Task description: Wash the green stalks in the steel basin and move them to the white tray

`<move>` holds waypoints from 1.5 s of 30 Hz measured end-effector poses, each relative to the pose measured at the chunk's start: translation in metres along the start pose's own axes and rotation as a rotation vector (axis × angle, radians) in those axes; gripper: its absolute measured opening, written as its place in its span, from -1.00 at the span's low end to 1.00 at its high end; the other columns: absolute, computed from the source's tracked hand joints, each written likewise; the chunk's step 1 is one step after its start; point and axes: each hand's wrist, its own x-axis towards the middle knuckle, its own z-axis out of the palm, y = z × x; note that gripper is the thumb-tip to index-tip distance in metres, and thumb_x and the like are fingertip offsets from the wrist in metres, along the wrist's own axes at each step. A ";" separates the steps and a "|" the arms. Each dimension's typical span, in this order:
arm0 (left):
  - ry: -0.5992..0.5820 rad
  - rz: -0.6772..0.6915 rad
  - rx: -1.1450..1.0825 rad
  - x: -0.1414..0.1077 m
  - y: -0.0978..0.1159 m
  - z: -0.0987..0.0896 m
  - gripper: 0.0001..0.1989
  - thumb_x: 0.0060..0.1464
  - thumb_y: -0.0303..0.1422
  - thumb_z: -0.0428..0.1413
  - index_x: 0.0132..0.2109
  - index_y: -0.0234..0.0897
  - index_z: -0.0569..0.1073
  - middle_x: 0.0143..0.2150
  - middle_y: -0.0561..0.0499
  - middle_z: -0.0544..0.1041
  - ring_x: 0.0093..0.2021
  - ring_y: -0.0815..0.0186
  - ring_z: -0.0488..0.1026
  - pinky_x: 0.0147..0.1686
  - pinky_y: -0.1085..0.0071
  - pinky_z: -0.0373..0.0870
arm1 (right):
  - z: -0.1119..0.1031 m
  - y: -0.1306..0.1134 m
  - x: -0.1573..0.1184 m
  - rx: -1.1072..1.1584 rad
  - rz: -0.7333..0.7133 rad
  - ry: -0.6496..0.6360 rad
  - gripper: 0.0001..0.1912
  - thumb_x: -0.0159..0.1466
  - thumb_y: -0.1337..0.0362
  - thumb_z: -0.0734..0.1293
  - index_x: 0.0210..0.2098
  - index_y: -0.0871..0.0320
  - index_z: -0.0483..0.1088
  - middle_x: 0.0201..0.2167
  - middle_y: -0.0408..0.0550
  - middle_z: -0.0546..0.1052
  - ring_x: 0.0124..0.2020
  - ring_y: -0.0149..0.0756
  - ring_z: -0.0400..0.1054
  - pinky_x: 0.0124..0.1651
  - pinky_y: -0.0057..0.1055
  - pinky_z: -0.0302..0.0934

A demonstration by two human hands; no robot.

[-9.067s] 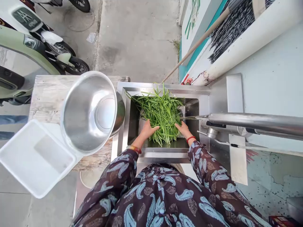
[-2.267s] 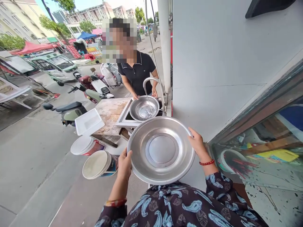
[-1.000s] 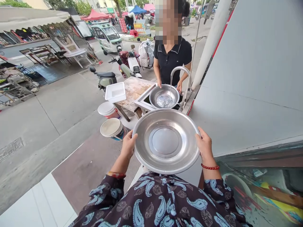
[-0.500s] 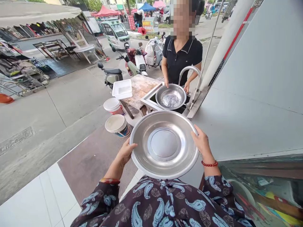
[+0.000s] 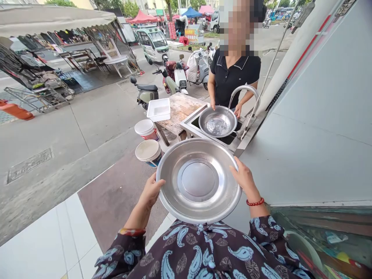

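Held in front of my body is a wide metal basin (image 5: 199, 209), with nothing in it. My left hand (image 5: 151, 188) grips its left rim, thumb over the edge. On the right rim my right hand (image 5: 245, 176) is closed in the same way; the fingers under the rim are partly hidden. Beyond it, another person's hands hold a second metal basin (image 5: 205, 123) over the sink (image 5: 188, 123). Water runs into that basin from a curved faucet (image 5: 245, 88).
Left of the sink stands a worn wooden table (image 5: 186, 102) with a white plastic tray (image 5: 159, 109) at its corner. Two lidded buckets (image 5: 148, 151) sit on the ground beside it. A pale wall (image 5: 316, 147) rises on the right. Parked scooters (image 5: 174, 77) are behind the table.
The view has turned slightly left, so the surroundings sit further right. Both my hands keep hold of the basin. Water still runs into the other person's basin.
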 end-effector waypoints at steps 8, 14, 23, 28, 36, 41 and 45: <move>0.026 -0.015 0.001 0.002 -0.004 -0.002 -0.45 -0.39 -0.38 0.22 -0.10 -0.33 0.46 -0.51 0.12 0.50 -0.54 0.32 0.40 -0.54 0.46 0.33 | 0.008 -0.006 0.001 0.044 0.037 -0.024 -0.49 0.34 0.13 0.26 0.23 0.15 0.41 0.22 0.19 0.48 0.26 0.04 0.37 0.26 -0.02 0.31; 0.013 -0.016 -0.005 0.001 -0.004 -0.002 -0.45 -0.40 -0.39 0.21 -0.10 -0.34 0.46 -0.53 0.11 0.50 -0.55 0.31 0.39 -0.54 0.44 0.35 | 0.011 -0.007 -0.010 -0.068 -0.025 -0.004 -0.48 0.37 0.16 0.26 0.25 0.23 0.39 0.32 0.31 0.35 0.34 0.12 0.27 0.30 0.05 0.26; 0.019 -0.007 -0.009 -0.006 -0.010 -0.003 -0.45 -0.38 -0.41 0.18 -0.08 -0.34 0.48 -0.50 0.11 0.48 -0.53 0.32 0.38 -0.53 0.46 0.28 | 0.014 -0.034 -0.025 0.046 -0.280 -0.032 -0.58 0.41 0.17 0.20 0.17 0.15 0.45 0.16 0.18 0.53 0.19 0.01 0.43 0.28 0.04 0.30; 0.039 0.035 0.002 -0.009 -0.019 -0.005 -0.52 -0.35 -0.40 0.20 -0.13 -0.35 0.51 -0.45 0.09 0.48 -0.46 0.31 0.38 -0.47 0.45 0.28 | 0.027 -0.057 -0.039 0.218 -0.340 -0.229 -0.59 0.41 0.14 0.21 0.15 0.10 0.48 0.13 0.09 0.57 0.15 -0.07 0.48 0.23 -0.07 0.37; 0.108 0.021 -0.041 -0.014 -0.034 -0.006 -0.58 -0.34 -0.39 0.24 -0.19 -0.32 0.51 -0.47 0.09 0.45 -0.46 0.33 0.33 -0.44 0.46 0.21 | 0.029 -0.051 -0.044 0.269 -0.261 -0.350 -0.56 0.40 0.06 0.22 0.14 0.08 0.50 0.06 0.09 0.61 -0.01 -0.09 0.55 0.10 -0.11 0.42; 0.124 0.030 -0.063 -0.017 -0.040 -0.005 -0.59 -0.34 -0.40 0.22 -0.20 -0.34 0.52 -0.43 0.06 0.47 -0.43 0.32 0.34 -0.41 0.45 0.22 | 0.026 -0.042 -0.039 0.259 -0.207 -0.307 -0.49 0.36 -0.02 0.23 0.12 0.12 0.52 0.02 0.12 0.63 -0.08 -0.09 0.57 0.05 -0.11 0.45; 0.149 0.005 -0.031 -0.016 -0.039 -0.004 -0.61 -0.35 -0.43 0.14 -0.23 -0.33 0.51 -0.47 0.09 0.44 -0.47 0.35 0.31 -0.45 0.47 0.20 | 0.026 -0.043 -0.037 0.290 -0.182 -0.248 -0.52 0.36 -0.03 0.22 0.06 0.10 0.56 -0.01 0.10 0.64 -0.10 -0.10 0.57 0.01 -0.15 0.46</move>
